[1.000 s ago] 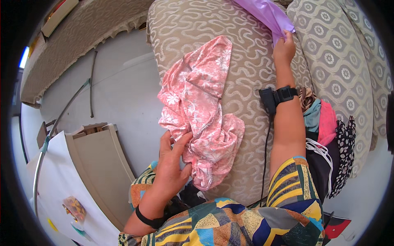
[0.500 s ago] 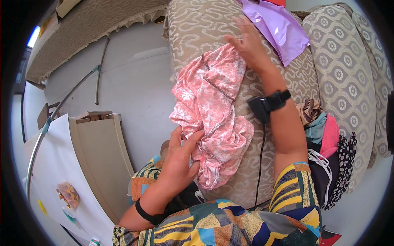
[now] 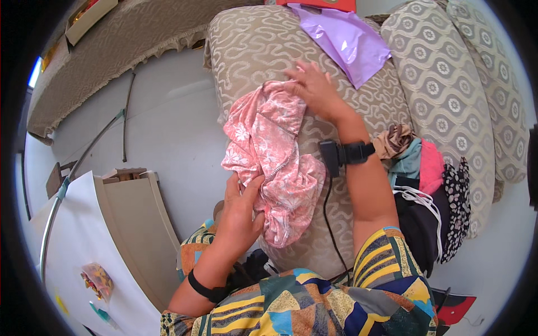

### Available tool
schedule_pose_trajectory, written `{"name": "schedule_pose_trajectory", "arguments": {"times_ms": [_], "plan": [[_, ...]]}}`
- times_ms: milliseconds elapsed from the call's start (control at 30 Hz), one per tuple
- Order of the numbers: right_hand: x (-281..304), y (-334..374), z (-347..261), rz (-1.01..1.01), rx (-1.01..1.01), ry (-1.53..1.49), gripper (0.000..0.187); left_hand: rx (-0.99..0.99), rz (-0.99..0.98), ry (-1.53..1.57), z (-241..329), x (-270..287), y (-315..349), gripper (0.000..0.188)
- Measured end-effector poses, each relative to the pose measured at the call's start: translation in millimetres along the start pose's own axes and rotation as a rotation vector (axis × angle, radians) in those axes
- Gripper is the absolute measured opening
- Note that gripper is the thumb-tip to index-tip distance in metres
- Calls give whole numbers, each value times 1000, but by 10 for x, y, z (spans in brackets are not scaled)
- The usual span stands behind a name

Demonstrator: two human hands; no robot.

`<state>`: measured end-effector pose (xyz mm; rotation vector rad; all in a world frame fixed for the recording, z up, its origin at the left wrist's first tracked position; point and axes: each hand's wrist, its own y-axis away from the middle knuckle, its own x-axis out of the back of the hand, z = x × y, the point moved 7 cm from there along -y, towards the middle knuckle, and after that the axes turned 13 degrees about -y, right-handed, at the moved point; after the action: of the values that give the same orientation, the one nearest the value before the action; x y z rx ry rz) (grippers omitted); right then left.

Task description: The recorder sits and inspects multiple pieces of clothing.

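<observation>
A crumpled pink garment (image 3: 269, 140) with white flowers and exposed stitched seams lies lengthwise on the patterned sofa seat (image 3: 246, 45) in front of me. My left hand (image 3: 240, 215) grips its near left edge, thumb and fingers curled around the fabric. At the garment's far end, my right hand (image 3: 316, 92) rests on the top corner with its fingers spread. Some of those fingertips are slightly blurred. A black band with a box-shaped device and a cable is on my right wrist.
A purple plastic bag (image 3: 350, 47) and a red box (image 3: 319, 4) are at the sofa's far end. Several folded clothes (image 3: 430, 168) are piled at right by the cushions (image 3: 443, 78). At left stand a white-topped table (image 3: 73, 241) and a curved metal pole (image 3: 53, 218).
My right hand has come nearer and down onto the garment's far end, which now looks bunched. The left hand keeps its grip. The whole view has shifted somewhat.
</observation>
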<state>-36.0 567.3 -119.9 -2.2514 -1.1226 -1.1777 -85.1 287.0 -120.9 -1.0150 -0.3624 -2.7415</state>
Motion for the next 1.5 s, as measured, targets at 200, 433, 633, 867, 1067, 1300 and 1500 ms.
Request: {"name": "schedule_pose_trajectory", "arguments": {"times_ms": [200, 433, 633, 867, 1067, 1300, 1500], "plan": [[-124, 768, -492, -69, 197, -11, 49, -94, 79, -77, 57, -8, 2, 54], [72, 1630, -525, 116, -174, -823, 27, -141, 244, 149, 98, -93, 103, 35], [713, 2650, -750, 546, 83, -1703, 45, 105, 131, 898, 187, -187, 213, 6], [1114, 3982, -900, 875, 307, -1753, 44, 59, 239, 1353, 270, -260, 596, 8], [1381, 4821, -1214, 1018, 322, -1622, 40, -40, 198, 1410, 343, -297, 904, 28], [1489, 5628, -1235, 695, 552, -1831, 39, -132, -49, 1606, 353, -225, 1316, 35], [1405, 6141, -1185, 672, 520, -1917, 41, -279, -53, 1743, 626, 180, 2198, 31]]}}
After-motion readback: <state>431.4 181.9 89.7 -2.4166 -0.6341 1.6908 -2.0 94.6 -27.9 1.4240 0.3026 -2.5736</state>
